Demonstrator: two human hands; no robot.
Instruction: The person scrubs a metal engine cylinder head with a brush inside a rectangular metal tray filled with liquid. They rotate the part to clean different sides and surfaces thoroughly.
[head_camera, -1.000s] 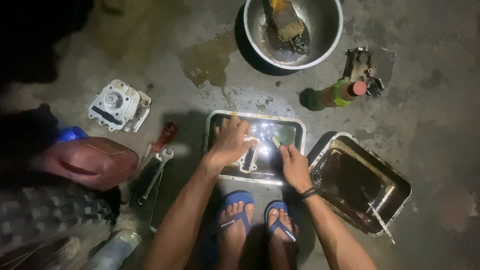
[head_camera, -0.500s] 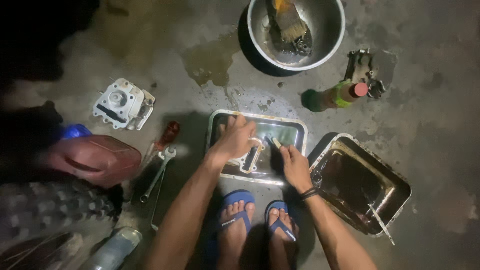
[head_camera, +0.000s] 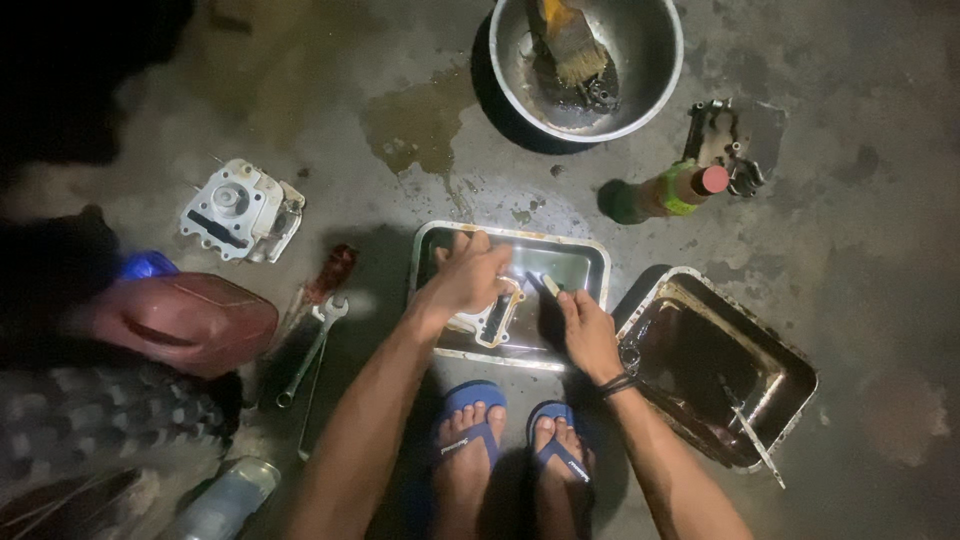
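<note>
So there's a rectangular metal tray (head_camera: 590, 262) on the concrete floor with shallow liquid and a pale flat engine part (head_camera: 492, 318) in it. The left hand (head_camera: 468, 280) is curled down over that part, gripping its top edge. The right hand (head_camera: 588, 330) sits just beside it, fingers pinched around a small light tool (head_camera: 551, 285) whose tip points at the part. Up top, a round steel bowl (head_camera: 655, 80) holds a paintbrush (head_camera: 572, 45) in dark gunk. A second, grimier tray (head_camera: 790, 365) sits to the right.
</note>
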